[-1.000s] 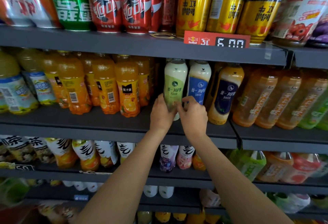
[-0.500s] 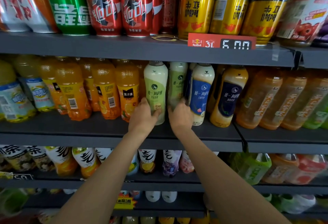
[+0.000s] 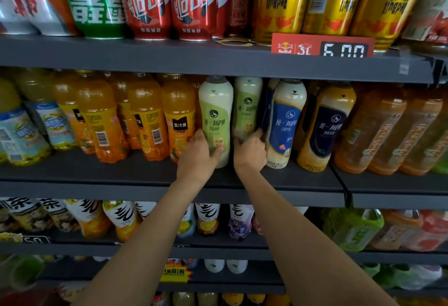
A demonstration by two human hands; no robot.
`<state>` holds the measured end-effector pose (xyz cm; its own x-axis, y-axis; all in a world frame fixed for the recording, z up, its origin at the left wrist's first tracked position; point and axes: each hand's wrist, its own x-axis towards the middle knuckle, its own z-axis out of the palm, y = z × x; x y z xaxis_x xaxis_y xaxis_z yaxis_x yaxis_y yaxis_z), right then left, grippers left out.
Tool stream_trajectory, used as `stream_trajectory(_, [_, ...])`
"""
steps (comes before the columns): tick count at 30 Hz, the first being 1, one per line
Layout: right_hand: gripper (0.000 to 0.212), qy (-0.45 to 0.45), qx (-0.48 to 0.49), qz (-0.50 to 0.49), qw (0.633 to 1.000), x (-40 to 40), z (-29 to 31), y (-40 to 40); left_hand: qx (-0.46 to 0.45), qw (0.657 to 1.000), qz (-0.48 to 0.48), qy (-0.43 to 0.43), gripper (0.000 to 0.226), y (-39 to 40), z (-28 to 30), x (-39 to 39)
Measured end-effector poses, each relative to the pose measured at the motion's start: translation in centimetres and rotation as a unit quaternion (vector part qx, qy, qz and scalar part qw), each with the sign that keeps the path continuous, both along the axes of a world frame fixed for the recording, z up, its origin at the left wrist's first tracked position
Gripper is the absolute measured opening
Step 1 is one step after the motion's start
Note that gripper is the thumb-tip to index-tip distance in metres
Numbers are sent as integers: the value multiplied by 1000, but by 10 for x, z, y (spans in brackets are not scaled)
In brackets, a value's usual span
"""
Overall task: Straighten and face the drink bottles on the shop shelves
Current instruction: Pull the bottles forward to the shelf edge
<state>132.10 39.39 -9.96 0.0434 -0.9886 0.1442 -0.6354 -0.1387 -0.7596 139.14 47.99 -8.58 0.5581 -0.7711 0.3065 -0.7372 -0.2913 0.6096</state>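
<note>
The left hand (image 3: pixel 197 154) gripped a smooth green-and-cream plastic milk-tea bottle (image 3: pixel 215 116) printed "低糖", upright on the dark metal middle shelf (image 3: pixel 97 172), while the right hand (image 3: pixel 249 151) curled its fingers round the second green bottle (image 3: pixel 247 107) behind. Beside stood a blue-labelled cream bottle (image 3: pixel 284 121), orange juice bottles marked "美汁源" (image 3: pixel 179 121), and above, gold Red Bull cans (image 3: pixel 281 2) over a red "6.00" price tag (image 3: pixel 322 46).

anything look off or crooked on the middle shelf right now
Yes. Several orange juice bottles left of the left hand show barcodes, not fronts. A second green milk tea bottle sits set back behind the front one, where the right hand reaches.
</note>
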Motion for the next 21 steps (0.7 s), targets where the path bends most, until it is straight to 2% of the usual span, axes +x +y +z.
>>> stream_trajectory(2, [46,-5,16,6,1000,2,2,-3,0,1000,1,1,47,0,0,0])
stream_trajectory(7, [45,7,-8,2,1000,1,1,1,2,1000,4,5,47,0,1,-1])
stream_trajectory(12, [41,7,20,70,997,-15,11,2,0,1000,5,15,45,1,5,-2])
stream_trajectory(14, [26,-9,-37,79,996,-34,16,7,0,1000,5,13,43,1,6,-6])
stream_trajectory(16, [16,-44,-124,30,991,-59,17,12,-7,1000,-4,20,42,-1,7,-13])
stream_trajectory(17, [16,-70,-160,-2,985,-73,17,15,-9,1000,-11,23,43,-3,7,-18])
stream_trajectory(19, [32,-104,-185,-40,976,-93,18,18,-7,1000,-18,18,45,-9,7,-29])
stream_trajectory(21, [54,-65,-133,-26,989,-100,14,14,-1,1000,-20,13,47,-15,7,-40])
